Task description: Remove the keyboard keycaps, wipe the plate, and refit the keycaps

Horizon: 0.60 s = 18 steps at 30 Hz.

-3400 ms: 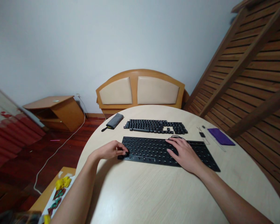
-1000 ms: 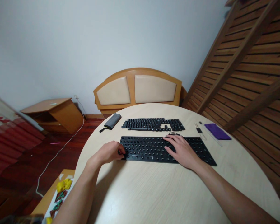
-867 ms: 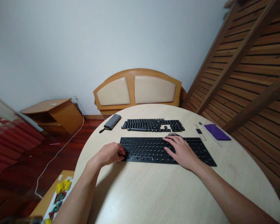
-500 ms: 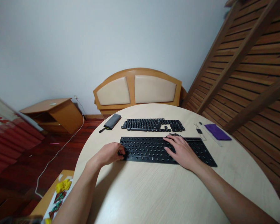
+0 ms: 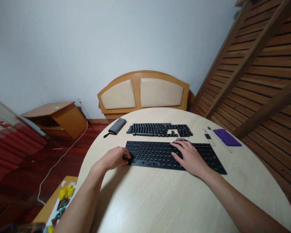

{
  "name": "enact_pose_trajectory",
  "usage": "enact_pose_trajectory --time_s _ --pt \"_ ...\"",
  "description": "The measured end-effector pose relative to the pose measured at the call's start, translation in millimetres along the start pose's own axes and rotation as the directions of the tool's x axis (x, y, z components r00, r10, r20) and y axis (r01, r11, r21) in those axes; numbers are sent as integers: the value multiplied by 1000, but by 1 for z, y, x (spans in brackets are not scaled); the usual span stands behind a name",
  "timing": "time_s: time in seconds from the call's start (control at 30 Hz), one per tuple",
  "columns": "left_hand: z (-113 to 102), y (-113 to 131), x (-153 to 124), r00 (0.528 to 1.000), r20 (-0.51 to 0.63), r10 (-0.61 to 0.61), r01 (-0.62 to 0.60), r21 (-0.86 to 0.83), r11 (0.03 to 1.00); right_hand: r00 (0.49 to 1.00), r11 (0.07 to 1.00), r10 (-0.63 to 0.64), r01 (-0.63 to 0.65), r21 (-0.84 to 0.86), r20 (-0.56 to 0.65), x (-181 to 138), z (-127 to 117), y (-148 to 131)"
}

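A black keyboard (image 5: 150, 156) without keycaps, its switch stems bare, lies on the round table. My left hand (image 5: 116, 157) is at its lower left corner, fingers curled and pinched on a small black piece that looks like a keycap (image 5: 126, 158), partly hidden by the fingers. My right hand (image 5: 188, 157) rests with fingers spread over the right-middle part of the keyboard, holding nothing. Behind the keyboard, black keycaps (image 5: 150, 128) are laid out in keyboard order, with the long space bar (image 5: 143, 134) along their front.
A grey pouch (image 5: 117, 125) lies at the table's back left. On the right are a purple cloth (image 5: 226, 137), a thin brush (image 5: 219, 139) and a wire tool with a black handle (image 5: 208, 136). A cable (image 5: 181, 139) loops behind the keyboard. The table (image 5: 145, 200) has a curved edge.
My left hand has shifted very slightly at the keyboard's lower left corner. My right hand stays where it was, and the view has moved a little.
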<state>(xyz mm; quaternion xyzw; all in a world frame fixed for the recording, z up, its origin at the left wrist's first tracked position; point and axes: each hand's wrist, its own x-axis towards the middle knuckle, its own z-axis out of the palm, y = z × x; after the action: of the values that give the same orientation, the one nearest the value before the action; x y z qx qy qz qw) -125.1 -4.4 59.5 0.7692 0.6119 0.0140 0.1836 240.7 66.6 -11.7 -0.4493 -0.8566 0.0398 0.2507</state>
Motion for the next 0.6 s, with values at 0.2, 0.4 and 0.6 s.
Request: enact_pose_trajectory --time_s 0.2,0.4,0.6 --pt "0 2 -1 1000 1 14 -14 48 999 1000 1000 -9 9 -7 -6 0 0 0" --pt "-1 3 0 1000 -5 29 -29 60 998 1000 1000 -6 6 -15 -4 0 0 -1" --pt "-3 -2 2 997 30 67 -65 -49 997 1000 1000 -7 7 -13 -3 0 1 0"
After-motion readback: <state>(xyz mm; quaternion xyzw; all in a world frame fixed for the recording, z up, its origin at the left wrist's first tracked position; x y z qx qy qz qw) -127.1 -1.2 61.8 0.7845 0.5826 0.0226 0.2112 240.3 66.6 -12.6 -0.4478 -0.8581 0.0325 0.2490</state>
